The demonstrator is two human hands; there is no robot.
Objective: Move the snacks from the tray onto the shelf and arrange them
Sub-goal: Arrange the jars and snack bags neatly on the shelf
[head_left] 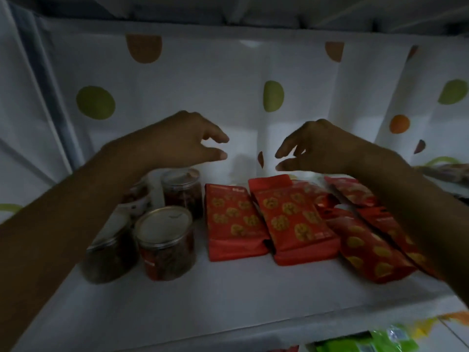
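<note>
Several red snack packets [291, 219] with yellow prints lie flat on the white shelf [228, 295], side by side from the middle to the right. Clear round jars [165, 245] of dark snacks stand at the left. My left hand [182, 141] and my right hand [319, 148] hover above the back of the shelf, facing each other. Their fingers are loosely spread and hold nothing. My right forearm hides part of the rightmost packets. The tray is out of view.
A white liner with coloured dots [272, 96] covers the back and side walls. An upper shelf edge [228, 19] runs overhead. Green packets [368, 341] show on the level below, at the bottom right. Bare shelf surface lies in front of the packets.
</note>
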